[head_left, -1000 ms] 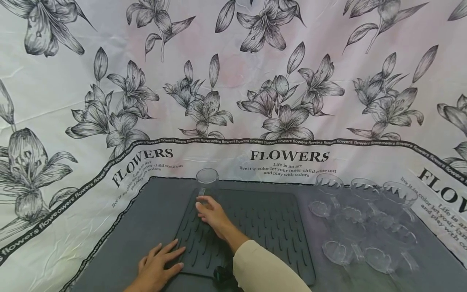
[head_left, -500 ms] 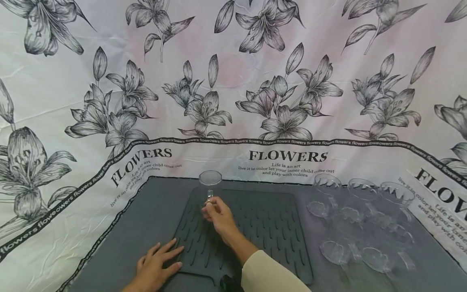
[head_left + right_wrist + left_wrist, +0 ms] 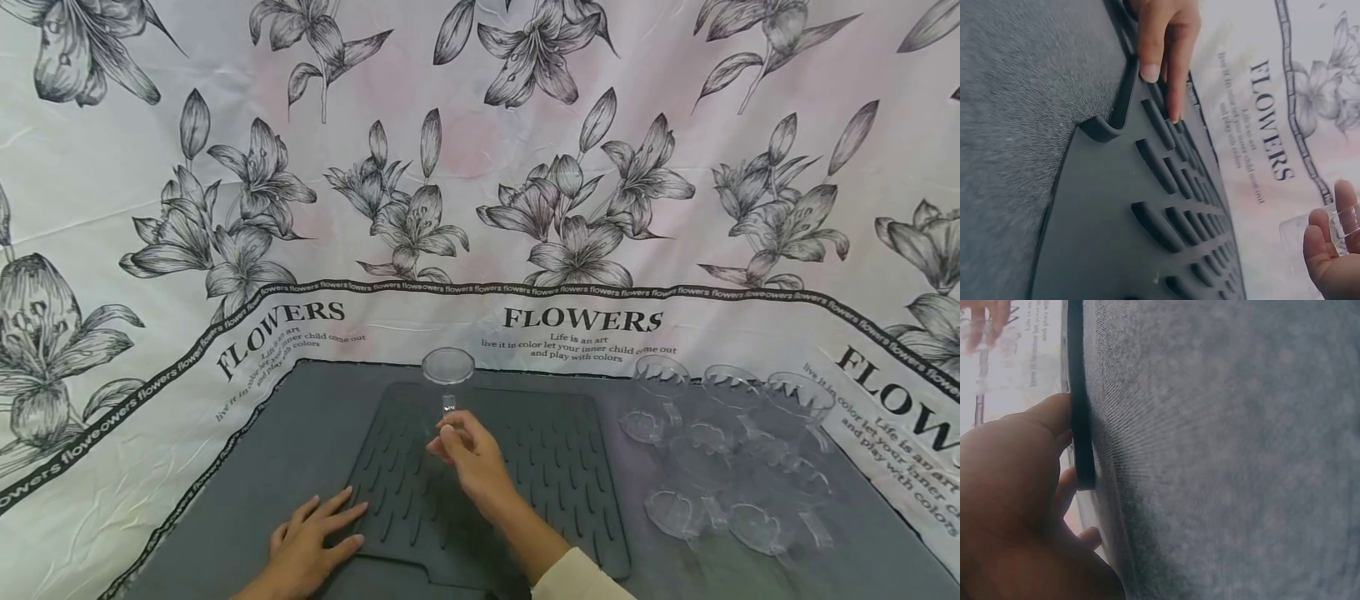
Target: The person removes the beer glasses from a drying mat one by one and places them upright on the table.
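A clear cup (image 3: 448,367) is held by its handle (image 3: 449,403) in my right hand (image 3: 476,467), above the far part of a dark ribbed drying mat (image 3: 555,467). Thumb and fingers pinch that handle; in the right wrist view the hand (image 3: 1335,269) and the transparent cup (image 3: 1294,244) are partly cut off by the frame. The cup's lower body is hard to make out. My left hand (image 3: 307,546) rests with spread fingers on the mat's near left edge. In the left wrist view its fingertips touch the thin mat edge (image 3: 1082,400).
Several clear handled cups (image 3: 675,512) stand grouped on the grey tabletop (image 3: 247,467) to the right of the mat. A floral printed cloth (image 3: 405,325) hangs behind the table and along its sides. A notch (image 3: 427,571) interrupts the mat's near edge.
My right hand has carried the cup to the right over the mat. The left hand stays on the mat edge, and the head view has shifted slightly.
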`<state>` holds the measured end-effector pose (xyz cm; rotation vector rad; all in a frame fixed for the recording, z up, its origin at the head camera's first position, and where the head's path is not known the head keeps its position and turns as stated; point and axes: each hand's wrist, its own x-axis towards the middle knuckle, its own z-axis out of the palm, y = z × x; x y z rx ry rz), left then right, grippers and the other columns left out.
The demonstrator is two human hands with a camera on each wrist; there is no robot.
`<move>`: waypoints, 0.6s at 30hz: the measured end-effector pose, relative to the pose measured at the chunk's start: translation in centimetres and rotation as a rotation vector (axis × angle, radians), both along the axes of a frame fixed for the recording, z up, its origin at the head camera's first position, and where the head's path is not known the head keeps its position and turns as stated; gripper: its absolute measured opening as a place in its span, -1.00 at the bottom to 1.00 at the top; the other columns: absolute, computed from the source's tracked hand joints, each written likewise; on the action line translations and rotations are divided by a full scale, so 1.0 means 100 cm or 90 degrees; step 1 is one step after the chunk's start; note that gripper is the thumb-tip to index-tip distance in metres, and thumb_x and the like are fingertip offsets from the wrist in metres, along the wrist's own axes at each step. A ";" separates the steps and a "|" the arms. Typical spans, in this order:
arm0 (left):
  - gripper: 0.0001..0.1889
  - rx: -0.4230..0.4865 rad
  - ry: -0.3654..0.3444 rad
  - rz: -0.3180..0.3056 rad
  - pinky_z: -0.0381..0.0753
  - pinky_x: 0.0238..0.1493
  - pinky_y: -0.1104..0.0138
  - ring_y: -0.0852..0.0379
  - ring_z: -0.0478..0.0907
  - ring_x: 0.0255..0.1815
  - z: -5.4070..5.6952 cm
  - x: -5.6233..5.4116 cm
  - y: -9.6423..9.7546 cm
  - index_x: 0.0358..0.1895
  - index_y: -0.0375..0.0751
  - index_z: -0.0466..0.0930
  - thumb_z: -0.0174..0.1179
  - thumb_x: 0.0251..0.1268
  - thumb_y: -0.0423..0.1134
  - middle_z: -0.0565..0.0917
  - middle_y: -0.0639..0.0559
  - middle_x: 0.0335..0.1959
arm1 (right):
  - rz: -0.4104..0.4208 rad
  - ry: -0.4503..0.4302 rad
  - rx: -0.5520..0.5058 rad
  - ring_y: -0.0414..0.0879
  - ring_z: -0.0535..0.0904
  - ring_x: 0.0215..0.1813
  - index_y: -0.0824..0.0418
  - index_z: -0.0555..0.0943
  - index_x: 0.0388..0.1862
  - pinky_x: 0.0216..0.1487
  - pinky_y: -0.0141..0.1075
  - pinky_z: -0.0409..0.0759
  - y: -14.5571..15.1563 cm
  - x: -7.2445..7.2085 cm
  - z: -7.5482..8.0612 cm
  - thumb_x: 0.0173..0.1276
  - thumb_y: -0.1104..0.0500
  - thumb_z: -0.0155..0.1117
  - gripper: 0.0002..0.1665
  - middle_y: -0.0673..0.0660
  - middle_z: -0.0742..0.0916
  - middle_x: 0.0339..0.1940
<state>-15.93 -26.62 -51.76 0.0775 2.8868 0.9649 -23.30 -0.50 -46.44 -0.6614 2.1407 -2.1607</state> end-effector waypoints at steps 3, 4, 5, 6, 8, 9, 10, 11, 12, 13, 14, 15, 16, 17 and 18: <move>-0.46 0.012 0.002 -0.006 -0.07 0.09 -0.37 -0.41 -0.01 0.40 0.000 0.001 -0.001 0.26 0.14 0.56 0.26 0.21 0.17 0.30 -0.01 0.42 | 0.004 -0.001 0.006 0.01 0.62 -0.01 0.24 0.48 0.05 0.12 -0.07 0.52 0.010 0.009 0.006 0.54 0.04 0.05 -0.69 0.14 0.72 -0.21; -0.46 0.014 0.002 -0.006 -0.07 0.09 -0.36 -0.41 -0.01 0.40 0.000 0.001 -0.001 0.26 0.14 0.56 0.26 0.20 0.16 0.30 -0.02 0.42 | 0.004 -0.003 0.008 0.00 0.62 0.00 0.22 0.48 0.04 0.13 -0.08 0.51 0.013 0.012 0.008 0.53 0.03 0.05 -0.69 0.14 0.72 -0.21; -0.46 0.016 0.003 -0.007 -0.07 0.09 -0.36 -0.41 -0.02 0.40 0.000 0.001 -0.001 0.26 0.13 0.56 0.26 0.21 0.16 0.30 -0.02 0.42 | 0.004 -0.006 0.009 0.00 0.62 0.00 0.21 0.48 0.04 0.14 -0.09 0.51 0.016 0.014 0.009 0.53 0.02 0.05 -0.70 0.14 0.72 -0.21; -0.45 0.017 0.004 -0.007 -0.08 0.09 -0.36 -0.40 -0.02 0.40 0.000 0.001 -0.001 0.26 0.13 0.56 0.26 0.20 0.16 0.30 -0.02 0.42 | 0.005 -0.011 0.009 0.00 0.62 0.00 0.19 0.48 0.04 0.14 -0.10 0.51 0.019 0.017 0.011 0.53 0.01 0.05 -0.70 0.13 0.72 -0.21; -0.45 0.015 0.006 -0.007 -0.07 0.09 -0.36 -0.40 -0.01 0.40 0.000 0.001 -0.001 0.26 0.13 0.56 0.26 0.20 0.16 0.30 -0.02 0.42 | 0.002 -0.014 0.012 0.00 0.62 0.00 0.17 0.48 0.04 0.14 -0.11 0.51 0.025 0.022 0.016 0.53 0.00 0.05 -0.70 0.13 0.72 -0.21; -0.45 0.014 0.005 -0.007 -0.07 0.09 -0.36 -0.40 -0.01 0.40 0.000 0.001 -0.001 0.26 0.14 0.56 0.26 0.20 0.17 0.30 -0.02 0.42 | -0.002 -0.014 0.015 0.00 0.62 0.00 0.18 0.48 0.04 0.13 -0.11 0.52 0.028 0.025 0.018 0.53 -0.01 0.05 -0.69 0.13 0.72 -0.21; -0.45 0.014 0.005 -0.007 -0.07 0.09 -0.36 -0.40 -0.02 0.40 0.000 0.001 -0.001 0.26 0.14 0.55 0.26 0.20 0.17 0.30 -0.02 0.43 | -0.006 -0.014 0.015 0.01 0.61 0.00 0.19 0.47 0.05 0.12 -0.11 0.52 0.031 0.028 0.020 0.53 -0.01 0.05 -0.67 0.14 0.72 -0.21; -0.45 0.012 0.005 -0.007 -0.07 0.09 -0.36 -0.40 -0.01 0.40 0.000 0.001 -0.001 0.26 0.14 0.55 0.25 0.20 0.17 0.29 -0.01 0.43 | -0.009 -0.013 0.014 0.01 0.61 0.00 0.21 0.47 0.05 0.13 -0.11 0.52 0.034 0.031 0.022 0.53 -0.02 0.05 -0.66 0.14 0.72 -0.21; -0.45 0.010 0.004 -0.008 -0.06 0.09 -0.36 -0.40 -0.01 0.40 0.000 0.001 -0.001 0.27 0.14 0.55 0.25 0.21 0.18 0.29 -0.01 0.43 | -0.011 -0.011 0.013 0.01 0.61 0.00 0.22 0.46 0.06 0.13 -0.11 0.52 0.037 0.034 0.024 0.53 -0.01 0.05 -0.65 0.15 0.72 -0.21; -0.45 0.010 0.002 -0.008 -0.06 0.09 -0.37 -0.40 -0.01 0.40 0.000 0.001 -0.001 0.27 0.14 0.55 0.25 0.21 0.18 0.29 -0.01 0.43 | -0.012 -0.010 0.011 0.02 0.61 0.00 0.25 0.45 0.06 0.14 -0.11 0.51 0.040 0.038 0.025 0.53 -0.01 0.04 -0.64 0.16 0.71 -0.21; -0.45 0.010 0.000 -0.008 -0.06 0.09 -0.37 -0.40 -0.02 0.40 0.000 0.001 -0.001 0.27 0.14 0.55 0.25 0.21 0.18 0.29 -0.02 0.43 | -0.012 -0.007 0.011 0.04 0.61 0.00 0.27 0.45 0.07 0.14 -0.10 0.51 0.043 0.040 0.026 0.54 -0.01 0.03 -0.62 0.17 0.71 -0.21; -0.45 0.009 0.000 -0.008 -0.06 0.09 -0.37 -0.40 -0.01 0.40 -0.001 0.001 -0.001 0.27 0.13 0.55 0.24 0.21 0.18 0.29 -0.02 0.43 | -0.013 -0.005 0.013 0.04 0.61 0.00 0.28 0.44 0.07 0.15 -0.10 0.51 0.047 0.043 0.028 0.54 -0.01 0.02 -0.62 0.18 0.71 -0.22; -0.45 0.007 -0.001 -0.008 -0.05 0.09 -0.37 -0.40 -0.01 0.40 -0.001 0.000 -0.001 0.27 0.13 0.55 0.24 0.21 0.18 0.29 -0.02 0.43 | -0.013 -0.003 0.013 0.05 0.60 0.00 0.29 0.44 0.07 0.15 -0.11 0.51 0.050 0.046 0.029 0.54 -0.01 0.02 -0.61 0.18 0.70 -0.22; -0.45 0.006 0.000 -0.008 -0.05 0.09 -0.37 -0.41 -0.01 0.40 -0.001 0.000 -0.001 0.27 0.14 0.55 0.24 0.21 0.18 0.29 -0.02 0.43 | -0.016 -0.001 0.016 0.05 0.60 -0.01 0.28 0.43 0.07 0.14 -0.12 0.51 0.053 0.049 0.030 0.55 -0.01 0.01 -0.62 0.18 0.70 -0.23; -0.45 0.008 0.000 -0.009 -0.06 0.09 -0.37 -0.41 -0.01 0.40 0.000 0.000 -0.001 0.27 0.14 0.55 0.25 0.21 0.18 0.29 -0.03 0.43 | -0.021 0.001 0.021 0.05 0.60 -0.02 0.28 0.43 0.07 0.13 -0.14 0.52 0.057 0.052 0.031 0.55 -0.01 0.01 -0.62 0.17 0.70 -0.24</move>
